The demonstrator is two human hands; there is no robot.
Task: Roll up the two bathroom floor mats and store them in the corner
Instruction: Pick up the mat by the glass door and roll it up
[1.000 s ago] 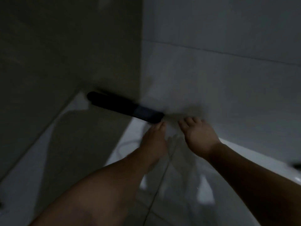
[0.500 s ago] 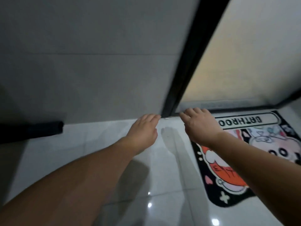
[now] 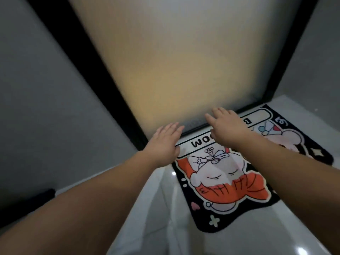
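While both arms reach for the mat's far edge, my left hand [image 3: 163, 138] hovers flat and empty over its left corner, and my right hand [image 3: 227, 126] spreads open, holding nothing, above the lettered strip. The cartoon floor mat [image 3: 230, 181] lies flat against the glass door [image 3: 174, 61]. Next comes pinching that edge and rolling toward me; open floor [image 3: 156, 227] lies nearside.

Black-bordered, plush cartoon floor mat [image 3: 228, 181] with an orange-and-white character, white stars, a pink heart and a lettered white banner; it lies flat and unrolled on the glossy white tiled floor [image 3: 184, 242], its banner edge against the black-framed frosted glass door [image 3: 174, 61]. Dark rolled mat [image 3: 27, 205], partly visible, lies at the left wall base.
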